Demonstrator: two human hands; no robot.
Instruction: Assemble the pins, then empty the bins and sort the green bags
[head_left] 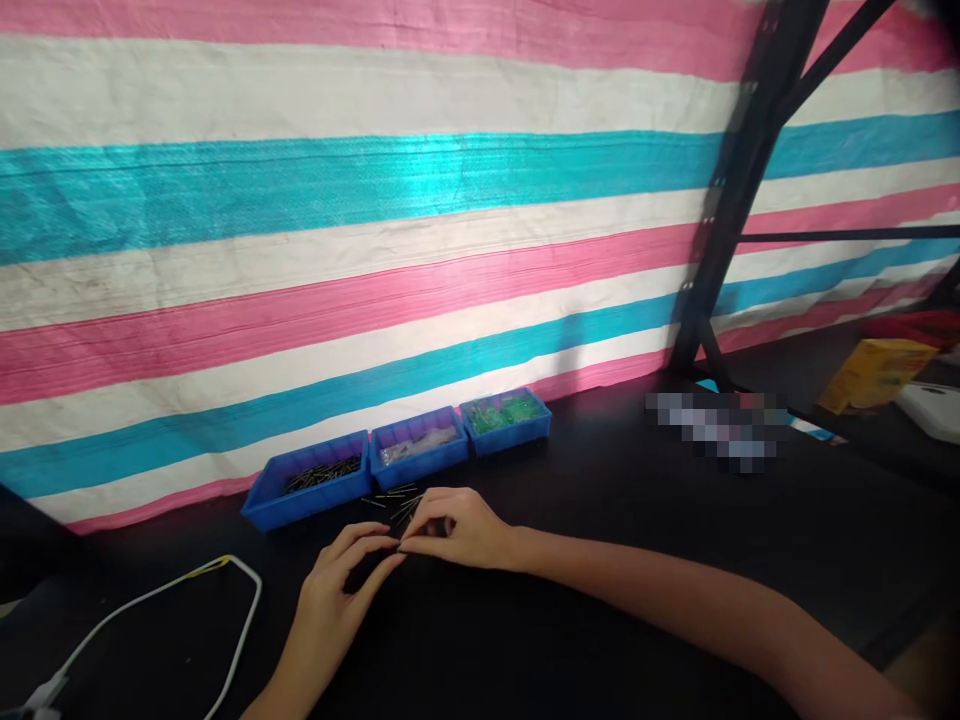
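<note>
My left hand (pixel 337 580) and my right hand (pixel 465 530) meet fingertip to fingertip above the black table, just in front of the blue bins. Both are pinched closed; whatever lies between the fingertips is too small to make out. Right behind my fingers, several thin dark-and-pale pins (pixel 405 505) are scattered loose on the table. The left blue bin (pixel 300 510) holds many similar thin dark pieces (pixel 326 473). Clear plastic pieces (pixel 418 445) lie in the middle bin (pixel 420 470), and green translucent pieces (pixel 510 412) fill the right bin (pixel 514 438).
A white cable (pixel 251 610) loops over the table (pixel 600 640) at left. Against the striped sheet (pixel 375 290) stands a black metal post (pixel 739 200). A yellow box (pixel 874 375) and a white object (pixel 930 410) sit at far right, beyond a blurred-out item (pixel 712 430).
</note>
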